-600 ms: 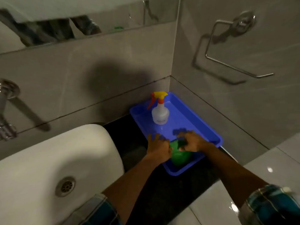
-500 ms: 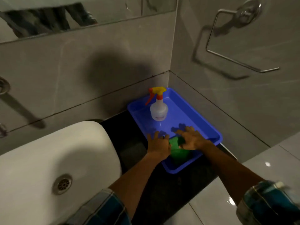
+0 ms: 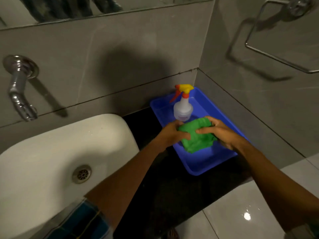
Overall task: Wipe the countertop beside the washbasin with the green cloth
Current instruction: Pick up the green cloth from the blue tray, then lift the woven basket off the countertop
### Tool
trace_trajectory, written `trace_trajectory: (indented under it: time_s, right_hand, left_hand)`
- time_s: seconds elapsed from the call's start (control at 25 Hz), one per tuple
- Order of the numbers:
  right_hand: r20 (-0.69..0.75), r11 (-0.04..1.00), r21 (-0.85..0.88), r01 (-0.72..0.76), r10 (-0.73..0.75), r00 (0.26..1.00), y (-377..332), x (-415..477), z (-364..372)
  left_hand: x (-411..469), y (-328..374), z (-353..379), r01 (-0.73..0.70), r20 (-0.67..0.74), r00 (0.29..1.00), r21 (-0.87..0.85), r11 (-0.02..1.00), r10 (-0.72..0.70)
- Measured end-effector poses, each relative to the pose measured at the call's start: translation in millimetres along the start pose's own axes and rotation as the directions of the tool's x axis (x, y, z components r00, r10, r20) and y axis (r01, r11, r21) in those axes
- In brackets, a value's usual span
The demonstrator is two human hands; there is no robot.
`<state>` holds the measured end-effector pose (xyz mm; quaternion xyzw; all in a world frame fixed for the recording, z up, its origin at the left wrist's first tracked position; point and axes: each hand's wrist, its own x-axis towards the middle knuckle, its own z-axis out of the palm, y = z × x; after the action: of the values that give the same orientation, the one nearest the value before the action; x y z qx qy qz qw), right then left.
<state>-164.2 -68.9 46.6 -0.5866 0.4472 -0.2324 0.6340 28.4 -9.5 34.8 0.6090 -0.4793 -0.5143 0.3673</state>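
The green cloth (image 3: 196, 138) is bunched up above the blue tray (image 3: 207, 163), which stands on the black countertop (image 3: 165, 190) right of the white washbasin (image 3: 51, 152). My left hand (image 3: 170, 133) grips the cloth's left side. My right hand (image 3: 219, 131) grips its right side and top, fingers curled over the fabric. The cloth's lower edge hangs close to the tray floor; whether it touches is unclear.
A clear spray bottle (image 3: 183, 109) with a yellow and red trigger stands at the tray's far end, just behind the cloth. A chrome tap (image 3: 19, 90) juts from the tiled wall at left. A metal towel ring (image 3: 276, 54) hangs on the right wall.
Both hands were pressed on the cloth lying in the tray; now they have closed on it and raised it, bunched, toward the spray bottle. The camera has tilted down and left.
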Motion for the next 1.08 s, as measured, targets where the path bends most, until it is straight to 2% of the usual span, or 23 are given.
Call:
trace_trajectory:
  time_s: [0.04,0.08,0.16,0.28,0.32,0.44,0.52,0.6,0.68,0.76,0.84,0.88,1.0,1.08]
  right_hand:
    - [0.0,0.991,0.13,0.023,-0.023,1.0,-10,0,16]
    - [-0.001,0.981,0.189,0.038,-0.039,0.999,-19,0,35]
    - [0.025,0.986,0.163,0.042,-0.046,0.999,-36,-2,86]
    - [0.205,0.999,-0.038,-0.026,0.033,0.978,-61,-13,175]
    - [0.262,0.998,-0.055,-0.025,0.039,0.964,-68,-17,207]
    - [0.314,0.999,-0.007,0.05,-0.046,0.948,-85,-35,325]
    - [0.332,0.986,-0.076,0.15,-0.117,0.936,-94,-50,413]
    - [0.442,0.942,-0.164,0.293,-0.196,0.875,-96,-69,515]
    - [0.518,0.85,-0.274,0.45,-0.264,0.814,-85,-87,600]
    - [0.546,0.743,-0.378,0.552,-0.302,0.782,-70,-98,666]
    - [0.552,0.722,-0.417,0.552,-0.282,0.785,-54,-93,709]
    - [0.541,0.721,-0.441,0.534,-0.261,0.799,-46,-88,723]
    - [0.464,0.702,-0.561,0.439,-0.173,0.869,-20,-61,750]
    - [0.424,0.689,-0.614,0.384,-0.122,0.897,-2,-50,759]
  left_hand:
    - [-14,6,-12,-0.008,-0.064,0.998,-0.173,0.985,-0.003]
    - [-30,10,-23,-0.03,-0.14,0.99,-0.294,0.955,-0.012]
    - [-72,12,-52,-0.107,-0.332,0.943,-0.394,0.913,-0.033]
    - [-152,2,-113,-0.216,-0.502,0.865,-0.408,0.887,-0.02]
    - [-180,-5,-134,-0.233,-0.533,0.846,-0.401,0.886,-0.018]
    - [-276,-36,-205,-0.279,-0.648,0.761,-0.385,0.88,-0.043]
    - [-338,-66,-254,-0.277,-0.727,0.687,-0.294,0.915,-0.025]
    - [-405,-107,-305,-0.152,-0.831,0.556,-0.115,0.982,-0.011]
    - [-458,-148,-342,0.031,-0.892,0.451,-0.014,0.999,-0.027]
    - [-494,-184,-371,0.185,-0.886,0.458,0.014,0.983,-0.073]
    - [-524,-212,-401,0.314,-0.858,0.498,0.044,0.948,-0.125]
    - [-540,-224,-416,0.353,-0.864,0.489,0.066,0.933,-0.123]
    - [-593,-262,-449,0.429,-0.925,0.364,0.058,0.901,-0.114]
    - [-615,-286,-447,0.515,-0.914,0.361,0.028,0.857,-0.187]
